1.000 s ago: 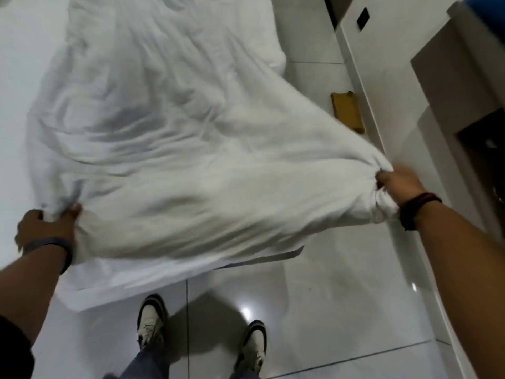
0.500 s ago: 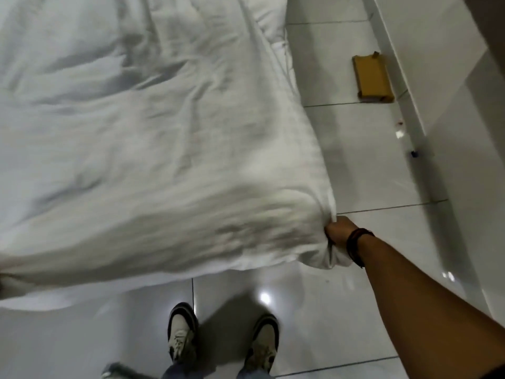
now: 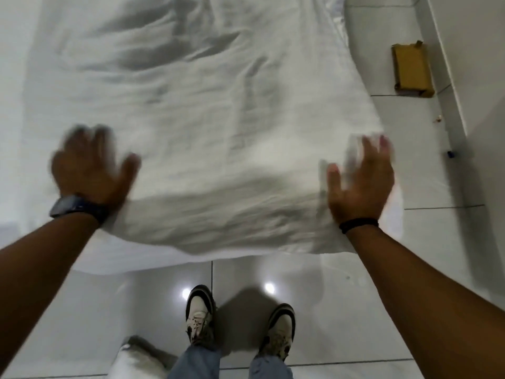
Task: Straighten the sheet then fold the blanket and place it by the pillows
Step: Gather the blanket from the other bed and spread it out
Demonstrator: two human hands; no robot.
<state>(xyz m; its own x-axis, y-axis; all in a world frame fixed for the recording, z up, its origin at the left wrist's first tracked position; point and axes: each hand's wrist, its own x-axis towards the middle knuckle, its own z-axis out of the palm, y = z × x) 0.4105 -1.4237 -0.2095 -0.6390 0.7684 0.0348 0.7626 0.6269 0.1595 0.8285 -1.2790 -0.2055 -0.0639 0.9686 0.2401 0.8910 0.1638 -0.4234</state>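
Note:
A white, wrinkled blanket (image 3: 207, 127) lies spread over the bed, its near edge hanging over the foot of the mattress. My left hand (image 3: 90, 165) lies flat on its near left part with fingers spread, blurred by motion. My right hand (image 3: 360, 179) lies flat and open on the near right corner. Neither hand grips the cloth. A strip of white sheet (image 3: 131, 258) shows under the blanket's front edge. No pillows are in view.
Glossy white floor tiles (image 3: 355, 310) run in front of and to the right of the bed. A brown cardboard box (image 3: 411, 69) lies by the right wall (image 3: 464, 64). A white bundle (image 3: 136, 362) lies on the floor by my left shoe.
Both hands held the blanket's corners lifted a second ago. The blanket has come down onto the bed, and both hands have let go and now press flat on it.

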